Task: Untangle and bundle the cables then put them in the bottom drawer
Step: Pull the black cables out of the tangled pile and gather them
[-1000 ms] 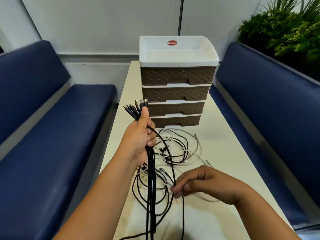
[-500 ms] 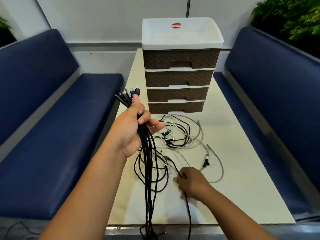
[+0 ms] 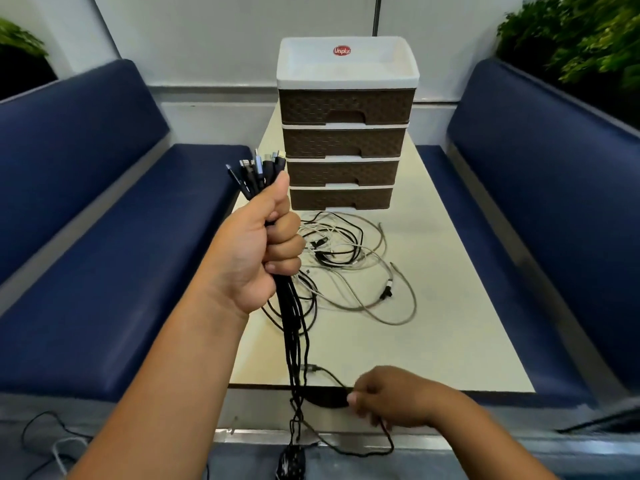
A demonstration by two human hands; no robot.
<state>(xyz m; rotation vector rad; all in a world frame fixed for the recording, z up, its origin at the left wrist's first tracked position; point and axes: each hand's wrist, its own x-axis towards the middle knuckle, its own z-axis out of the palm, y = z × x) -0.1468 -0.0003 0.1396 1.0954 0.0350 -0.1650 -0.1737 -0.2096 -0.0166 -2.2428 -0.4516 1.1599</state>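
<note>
My left hand (image 3: 263, 247) grips a bundle of black cables (image 3: 294, 341) upright, with the plug ends (image 3: 258, 169) fanned out above my thumb and the cords hanging past the table's near edge. My right hand (image 3: 394, 396) pinches one black cable (image 3: 329, 374) at the near edge of the table. A tangle of white, grey and black cables (image 3: 349, 261) lies on the cream table (image 3: 450, 323) in front of the drawer unit. The brown four-drawer unit (image 3: 346, 133) stands at the far end; its bottom drawer (image 3: 341, 199) is closed.
Blue padded benches run along the left (image 3: 104, 254) and right (image 3: 554, 202) of the table. Green plants (image 3: 581, 32) sit behind the right bench. A thin cable (image 3: 52, 441) trails on the floor at lower left.
My right hand has drawn one black cable back toward me, from the middle of the table to its near edge. My left hand holds the bundle tighter and a little higher in view.
</note>
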